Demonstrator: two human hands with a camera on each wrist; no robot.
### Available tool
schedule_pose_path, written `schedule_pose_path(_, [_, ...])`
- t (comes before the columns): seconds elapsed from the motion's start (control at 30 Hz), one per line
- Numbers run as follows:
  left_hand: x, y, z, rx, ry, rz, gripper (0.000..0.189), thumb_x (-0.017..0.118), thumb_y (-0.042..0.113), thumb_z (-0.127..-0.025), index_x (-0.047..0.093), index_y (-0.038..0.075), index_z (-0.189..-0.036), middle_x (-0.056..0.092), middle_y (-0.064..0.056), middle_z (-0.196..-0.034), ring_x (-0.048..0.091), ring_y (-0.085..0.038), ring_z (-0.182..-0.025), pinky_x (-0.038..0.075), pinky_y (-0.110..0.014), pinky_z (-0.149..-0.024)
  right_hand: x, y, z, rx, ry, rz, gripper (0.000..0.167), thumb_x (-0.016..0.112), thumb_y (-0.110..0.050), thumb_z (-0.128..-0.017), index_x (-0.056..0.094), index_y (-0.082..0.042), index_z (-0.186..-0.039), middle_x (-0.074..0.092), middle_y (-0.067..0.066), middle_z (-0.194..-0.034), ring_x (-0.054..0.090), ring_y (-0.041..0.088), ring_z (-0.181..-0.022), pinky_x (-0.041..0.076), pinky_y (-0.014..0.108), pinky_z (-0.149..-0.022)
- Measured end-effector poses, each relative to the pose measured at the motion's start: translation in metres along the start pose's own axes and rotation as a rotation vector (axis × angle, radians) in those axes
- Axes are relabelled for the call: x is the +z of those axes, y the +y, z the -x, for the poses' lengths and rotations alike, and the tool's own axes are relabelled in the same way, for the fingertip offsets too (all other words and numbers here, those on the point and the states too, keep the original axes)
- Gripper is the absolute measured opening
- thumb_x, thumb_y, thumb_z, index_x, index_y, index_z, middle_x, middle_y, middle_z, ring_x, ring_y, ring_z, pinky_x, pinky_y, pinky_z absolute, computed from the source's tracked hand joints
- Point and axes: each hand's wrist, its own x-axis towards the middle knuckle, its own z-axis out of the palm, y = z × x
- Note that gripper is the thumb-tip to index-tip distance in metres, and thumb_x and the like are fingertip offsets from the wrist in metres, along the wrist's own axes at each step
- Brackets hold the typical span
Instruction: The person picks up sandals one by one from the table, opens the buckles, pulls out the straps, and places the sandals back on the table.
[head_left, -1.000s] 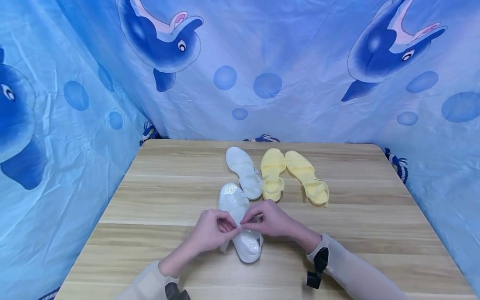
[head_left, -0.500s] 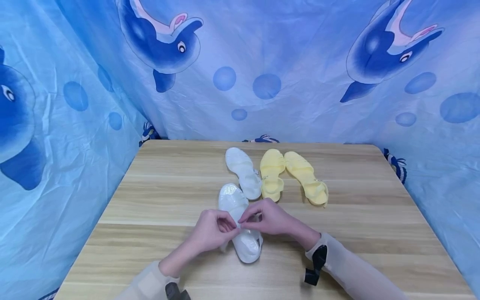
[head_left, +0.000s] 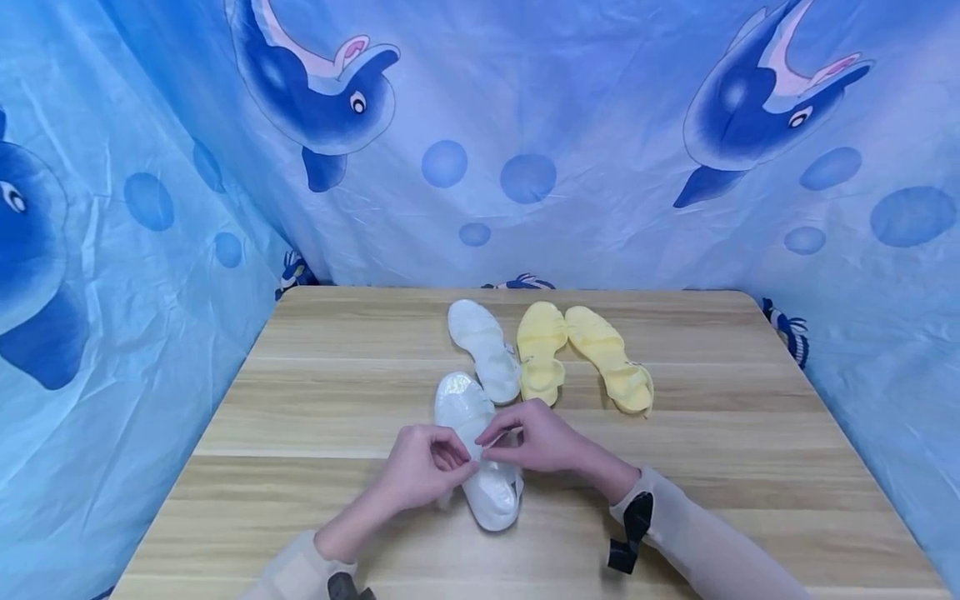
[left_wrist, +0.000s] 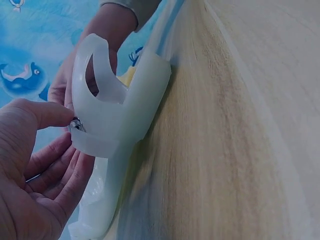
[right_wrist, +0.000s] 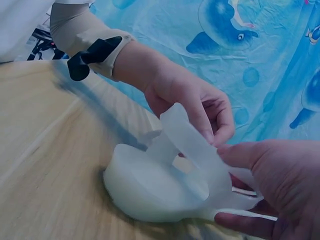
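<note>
A glossy white sandal (head_left: 495,504) lies on the wooden table, toe pointing away, with both hands over its strap area. My left hand (head_left: 423,467) pinches the strap at its small metal buckle (left_wrist: 77,124), seen close in the left wrist view. Opposite it, my right hand (head_left: 543,437) pinches the strap between thumb and index finger, the two hands' fingertips nearly meeting. In the right wrist view the sandal's heel (right_wrist: 145,185) rests on the table with the ankle strap (right_wrist: 192,142) standing up. The fingers partly hide the strap end.
Beyond the worked sandal lies a second white sandal (head_left: 487,354), close to its toe. Beside that are two yellow sandals, one upright in line (head_left: 540,333) and one slanted (head_left: 600,342). Blue dolphin-print cloth (head_left: 480,150) hangs behind the table (head_left: 315,400).
The head view has tipped slightly, shifting the scene a little. Both hands stay at the strap with only tiny finger movements; the right index finger and thumb have parted slightly.
</note>
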Motion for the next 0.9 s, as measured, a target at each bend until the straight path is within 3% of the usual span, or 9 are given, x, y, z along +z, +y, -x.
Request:
schedule_pose_path(0.17, [0.0003,-0.0018,0.0007,0.006,-0.001,0.011,0.013,0.089,0.014,-0.084,0.076,0.012,-0.081,0.076,0.001,-0.076,0.069,-0.004,-0.064,0.062,-0.022,-0.063,0.0013,-0.0027,-0.0042,-0.002,-0.046,-0.025,0.006,0.083,-0.027,-0.094,0.082,-0.024,-0.1,0.08,-0.013,-0.097,0.072,-0.001,-0.088,0.061,0.023,-0.076])
schedule_pose_path(0.37, [-0.0008,-0.0022,0.0011,0.004,-0.004,0.017,0.012,0.088,0.013,-0.085,0.076,0.014,-0.082,0.076,0.002,-0.077,0.07,-0.003,-0.065,0.063,-0.023,-0.064,0.002,-0.0002,-0.0024,0.02,-0.021,-0.032,0.005,0.085,-0.017,-0.092,0.081,-0.02,-0.092,0.079,-0.012,-0.091,0.071,-0.001,-0.087,0.061,0.023,-0.077])
schedule_pose_path(0.53, [-0.0013,-0.0024,0.0012,0.004,0.001,0.016,0.012,0.088,0.014,-0.085,0.077,0.015,-0.083,0.076,0.002,-0.077,0.07,-0.003,-0.065,0.063,-0.023,-0.064,0.0011,-0.0004,-0.0024,0.007,-0.019,-0.027,0.007,0.083,-0.017,-0.093,0.08,-0.022,-0.096,0.079,-0.011,-0.094,0.07,0.0,-0.085,0.059,0.022,-0.071])
schedule_pose_path(0.9, [-0.0007,-0.0032,0.0022,0.016,-0.003,0.045,0.012,0.088,0.017,-0.086,0.077,0.013,-0.084,0.077,-0.001,-0.078,0.071,-0.004,-0.066,0.064,-0.023,-0.065,0.0007,-0.0041,-0.0035,-0.008,-0.059,-0.053,0.005,0.08,-0.016,-0.095,0.08,-0.021,-0.096,0.079,-0.009,-0.096,0.07,0.0,-0.089,0.062,0.025,-0.082])
